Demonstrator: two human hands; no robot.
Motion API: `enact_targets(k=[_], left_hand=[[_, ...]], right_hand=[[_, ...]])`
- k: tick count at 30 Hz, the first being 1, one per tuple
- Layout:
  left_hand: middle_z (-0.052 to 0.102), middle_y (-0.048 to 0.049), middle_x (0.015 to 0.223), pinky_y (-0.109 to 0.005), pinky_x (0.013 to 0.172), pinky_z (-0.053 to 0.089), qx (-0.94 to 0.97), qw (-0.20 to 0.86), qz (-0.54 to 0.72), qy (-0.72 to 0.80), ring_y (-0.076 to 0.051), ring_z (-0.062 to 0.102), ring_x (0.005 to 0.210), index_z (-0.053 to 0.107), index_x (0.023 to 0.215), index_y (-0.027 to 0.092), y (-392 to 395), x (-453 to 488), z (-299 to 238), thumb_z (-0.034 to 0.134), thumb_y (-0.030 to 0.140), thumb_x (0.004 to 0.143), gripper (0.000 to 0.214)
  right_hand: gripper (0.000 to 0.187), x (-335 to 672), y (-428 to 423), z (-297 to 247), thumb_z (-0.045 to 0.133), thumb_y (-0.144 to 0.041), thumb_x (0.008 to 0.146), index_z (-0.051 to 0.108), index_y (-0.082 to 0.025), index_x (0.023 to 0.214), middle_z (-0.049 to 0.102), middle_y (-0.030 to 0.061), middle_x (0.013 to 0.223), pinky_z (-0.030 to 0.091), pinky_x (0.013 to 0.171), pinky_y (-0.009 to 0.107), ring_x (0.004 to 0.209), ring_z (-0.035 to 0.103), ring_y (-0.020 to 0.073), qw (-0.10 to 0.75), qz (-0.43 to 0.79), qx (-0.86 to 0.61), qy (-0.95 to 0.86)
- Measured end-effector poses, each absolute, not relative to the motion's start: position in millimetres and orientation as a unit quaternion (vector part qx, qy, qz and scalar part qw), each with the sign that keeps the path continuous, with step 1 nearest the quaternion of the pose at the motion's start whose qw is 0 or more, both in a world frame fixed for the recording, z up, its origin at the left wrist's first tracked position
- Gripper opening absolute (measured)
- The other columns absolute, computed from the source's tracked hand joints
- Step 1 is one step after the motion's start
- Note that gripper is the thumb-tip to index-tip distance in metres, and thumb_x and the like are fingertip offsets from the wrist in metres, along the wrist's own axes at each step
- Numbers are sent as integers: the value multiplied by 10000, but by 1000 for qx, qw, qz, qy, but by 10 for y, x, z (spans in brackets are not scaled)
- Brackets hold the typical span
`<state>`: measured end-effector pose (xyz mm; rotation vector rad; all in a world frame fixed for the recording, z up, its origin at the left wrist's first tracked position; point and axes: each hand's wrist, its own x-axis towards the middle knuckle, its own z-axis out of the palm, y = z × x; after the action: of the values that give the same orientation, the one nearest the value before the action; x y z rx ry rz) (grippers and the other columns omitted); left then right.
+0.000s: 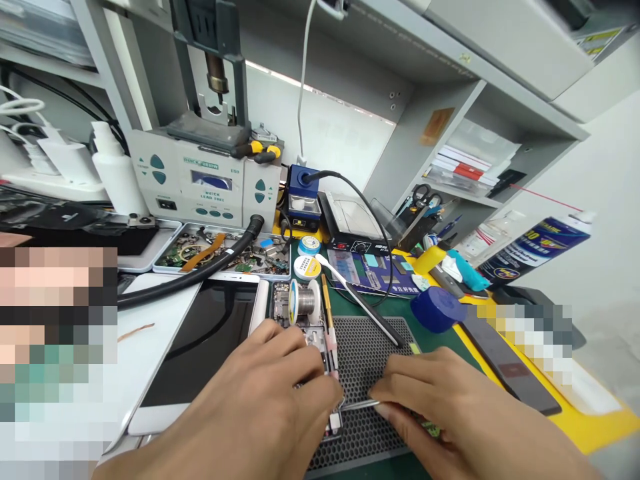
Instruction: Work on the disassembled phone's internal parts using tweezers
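Note:
My right hand (425,397) is closed on metal tweezers (357,404), whose tips point left toward the edge of an opened phone (334,421). My left hand (280,387) bends over that phone with curled fingers, gripping it and hiding much of it. Bare internal parts show along its right side and at its top. A spool of solder wire (306,301) stands on the phone's upper end. Beside it lies a thin gold-coloured stick (327,303). Beneath the hands is a grey honeycomb-patterned mat (370,347). Whether the tweezer tips touch the phone cannot be seen clearly.
A black-and-white brush-like tool (367,310) crosses the mat's top. Left lies a white phone (205,340), with a black hose (200,280) above it. Behind stand a hot-air station (205,183) and a tray of circuit boards (260,257). Blue tape (437,309) sits right.

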<state>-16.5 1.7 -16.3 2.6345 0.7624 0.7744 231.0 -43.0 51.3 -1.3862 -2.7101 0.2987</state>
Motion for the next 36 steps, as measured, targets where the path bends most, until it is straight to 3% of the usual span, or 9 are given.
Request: enact_targets(k=[8, 13, 26, 31, 34, 36], left_hand=[[677, -2, 882, -400, 784, 368, 917, 164, 258, 256, -225, 553, 831, 708, 912, 217, 11, -197, -135, 531, 128, 1066, 251], [690, -12, 900, -393, 802, 376, 913, 168, 263, 263, -228, 564, 850, 714, 911, 214, 21, -179, -85, 527, 93, 1055, 265], [707, -24, 954, -429, 861, 406, 916, 189, 226, 273, -246, 581, 908, 733, 965, 214, -8, -189, -95, 524, 105, 1064, 256], [701, -24, 954, -431, 860, 404, 911, 189, 244, 273, -247, 581, 917, 723, 956, 214, -11, -190, -106, 508, 127, 1084, 265], [696, -22, 926, -424, 838, 404, 905, 202, 259, 270, -241, 574, 877, 718, 919, 216, -7, -177, -97, 491, 127, 1081, 293], [695, -22, 902, -418, 825, 406, 900, 205, 271, 272, -239, 572, 854, 719, 897, 217, 4, -169, -88, 488, 120, 1069, 304]], right_hand=[[184, 2350, -409, 538, 623, -113, 987, 762, -224, 1032, 785, 47, 920, 554, 799, 306, 840, 751, 229, 18, 144, -476, -867], [163, 2346, -408, 576, 655, -109, 966, 765, -227, 985, 788, 38, 910, 569, 786, 297, 842, 766, 229, 32, 146, -473, -868], [180, 2381, -435, 564, 694, -144, 960, 790, -244, 1075, 817, 46, 978, 606, 813, 302, 894, 790, 242, 40, 132, -483, -865], [178, 2493, -431, 600, 694, -166, 997, 828, -253, 1075, 838, 51, 962, 634, 819, 301, 885, 798, 228, 67, 182, -475, -858], [215, 2623, -405, 570, 736, -258, 1021, 833, -265, 1212, 851, 85, 1032, 655, 682, 248, 849, 819, 210, 157, 270, -510, -801], [211, 2688, -362, 551, 723, -367, 1046, 848, -234, 1152, 812, 56, 846, 553, 425, 158, 501, 734, 114, 263, 422, -510, -702]])
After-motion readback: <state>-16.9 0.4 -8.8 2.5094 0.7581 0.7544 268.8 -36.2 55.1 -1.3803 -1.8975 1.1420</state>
